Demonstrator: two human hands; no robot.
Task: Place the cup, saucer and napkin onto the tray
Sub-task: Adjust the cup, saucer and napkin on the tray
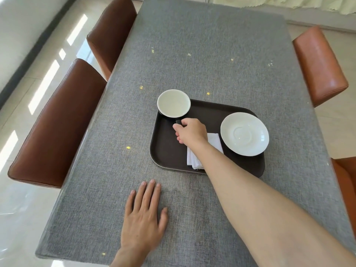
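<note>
- The table [202, 60], under grey cloth, is running out of view at its near edge; four brown chairs [57, 124] are standing around it, two cut off at right.
- One dark tray [165, 149] is lying on it, its near edge partly hidden by the right forearm.
- The left hand [143, 216] is resting flat, fingers spread, on the cloth.
- One white saucer [244, 134] is sitting at the tray's right.
- The right hand [190, 132] is pinching the dark handle of one cup [173, 103] at the tray's far-left corner.
- One folded napkin [194, 158] is lying half hidden under the wrist.

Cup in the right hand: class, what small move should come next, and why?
Probably lower the white cup with the dark handle and let go: the right hand holds it over the dark brown tray's far corner, while the white saucer and white folded napkin already lie there.
</note>
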